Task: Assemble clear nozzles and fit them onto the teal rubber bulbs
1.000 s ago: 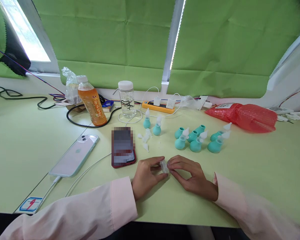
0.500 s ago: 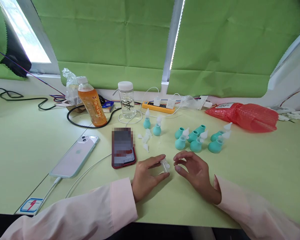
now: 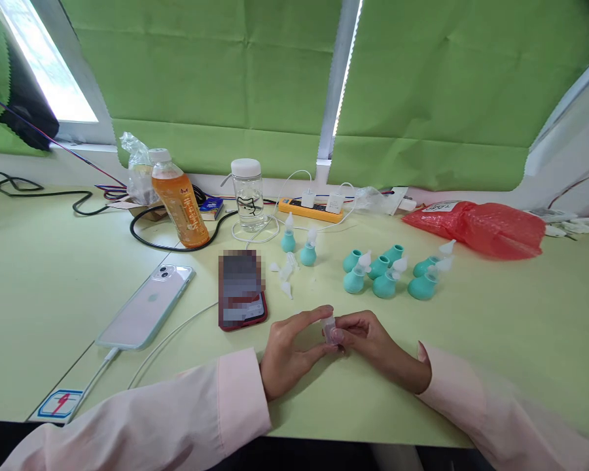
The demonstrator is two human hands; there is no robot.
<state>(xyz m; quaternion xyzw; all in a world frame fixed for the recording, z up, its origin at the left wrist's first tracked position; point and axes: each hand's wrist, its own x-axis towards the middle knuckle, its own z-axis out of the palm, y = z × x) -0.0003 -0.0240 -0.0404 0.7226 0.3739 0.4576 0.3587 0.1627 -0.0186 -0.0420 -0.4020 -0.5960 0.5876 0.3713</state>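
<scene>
Between my two hands, low over the table, is a small clear plastic tube piece (image 3: 329, 330). My left hand (image 3: 294, 347) grips it between thumb and forefinger at its two ends. The thumb and fingers of my right hand (image 3: 368, 337) pinch it from the right side. Beyond the hands stand several teal rubber bulbs (image 3: 355, 281), some fitted with white pointed tips (image 3: 399, 265), others with open necks. Two more tipped bulbs (image 3: 309, 254) are farther left. Loose white tips (image 3: 286, 289) and small clear pieces lie near them.
Left of my hands lie a red-cased phone (image 3: 245, 317) and a pale phone (image 3: 144, 307) on a white cable. Farther back stand an orange drink bottle (image 3: 181, 206), a clear water bottle (image 3: 249, 203) and a yellow power strip (image 3: 311, 212). A red plastic bag (image 3: 491, 229) lies back right.
My right hand has moved left and closed its fingers on the clear tube piece. My left hand still holds the piece and has shifted slightly right.
</scene>
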